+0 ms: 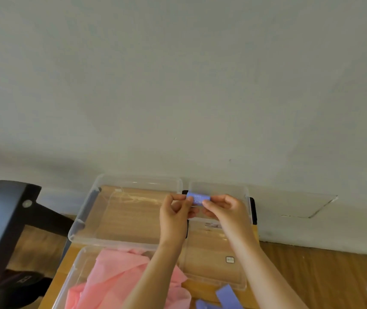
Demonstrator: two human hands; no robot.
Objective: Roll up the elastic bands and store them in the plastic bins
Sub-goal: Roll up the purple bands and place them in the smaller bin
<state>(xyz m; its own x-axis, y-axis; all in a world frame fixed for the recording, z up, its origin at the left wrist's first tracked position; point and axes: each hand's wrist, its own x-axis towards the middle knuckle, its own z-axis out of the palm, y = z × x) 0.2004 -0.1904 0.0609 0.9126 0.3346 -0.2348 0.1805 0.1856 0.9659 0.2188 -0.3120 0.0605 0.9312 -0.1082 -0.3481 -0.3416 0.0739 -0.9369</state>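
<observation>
Table; left hand, right hand pinch purple band, axis sideways.

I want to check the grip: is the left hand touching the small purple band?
Touching. The head view shows the left hand pinching one end of the purple band; the right hand pinches the other end.

Single head-worn view, set close above the table, facing forward and slightly down. The wall behind the table fills the upper frame.
</observation>
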